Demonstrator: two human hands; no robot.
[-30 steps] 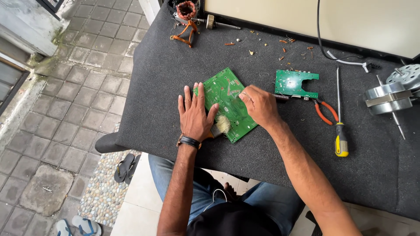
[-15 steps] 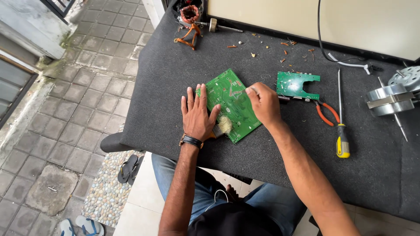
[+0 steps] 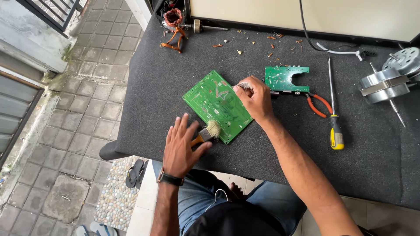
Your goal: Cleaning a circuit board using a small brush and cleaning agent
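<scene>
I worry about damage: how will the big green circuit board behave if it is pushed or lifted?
The big green circuit board looks thin, flat and rigid, so probably light. On the dark mat it may grip rather than slide. It cannot roll.

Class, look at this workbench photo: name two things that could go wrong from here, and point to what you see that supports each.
1. The large green circuit board lies loose on the mat under only the right hand; the left hand is on the brush, so the board might slide.
2. The screwdriver and pliers lie beside the right forearm and could be knocked.
</scene>
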